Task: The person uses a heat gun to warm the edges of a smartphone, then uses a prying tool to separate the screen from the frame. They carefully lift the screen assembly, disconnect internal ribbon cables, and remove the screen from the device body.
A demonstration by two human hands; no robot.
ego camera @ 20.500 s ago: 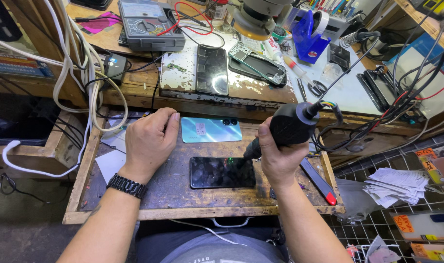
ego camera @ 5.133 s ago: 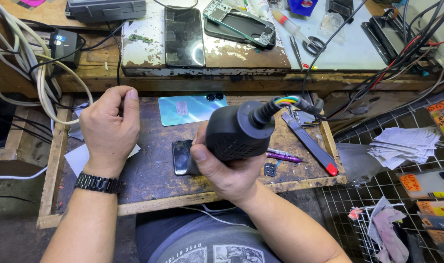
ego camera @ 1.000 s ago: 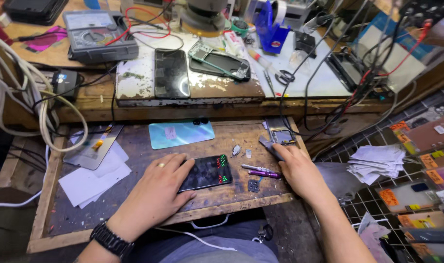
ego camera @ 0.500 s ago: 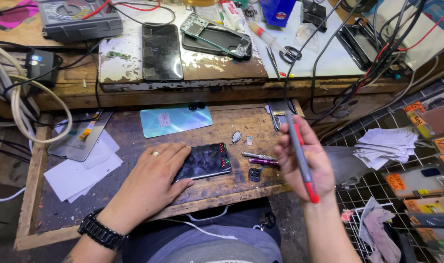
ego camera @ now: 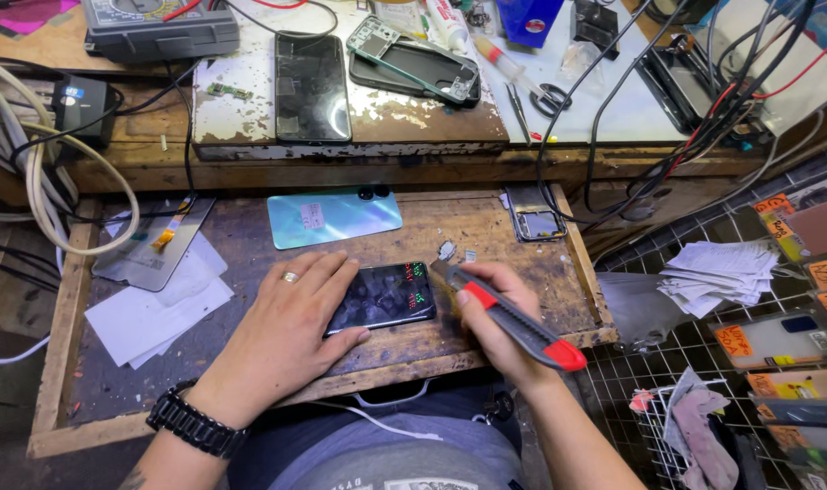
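A dark opened phone (ego camera: pixel 386 296) lies face down on the wooden work board (ego camera: pixel 250 245), its inner parts showing at the right end. My left hand (ego camera: pixel 291 318) lies flat on the phone's left part and pins it down. My right hand (ego camera: pixel 495 318) grips a grey and red utility knife (ego camera: pixel 508 318), whose tip sits at the phone's right edge. A light blue phone back cover (ego camera: pixel 333 216) lies just behind the phone.
White paper sheets (ego camera: pixel 155 308) and a metal plate (ego camera: pixel 146 249) lie at the board's left. A small phone frame (ego camera: pixel 533 218) rests at the back right. Another phone (ego camera: pixel 312 86), a multimeter (ego camera: pixel 159 27) and cables crowd the bench behind. A wire rack with packets stands at the right.
My right hand has brought the knife down from an upright hold to the phone's right edge. My left hand has stayed on the phone.
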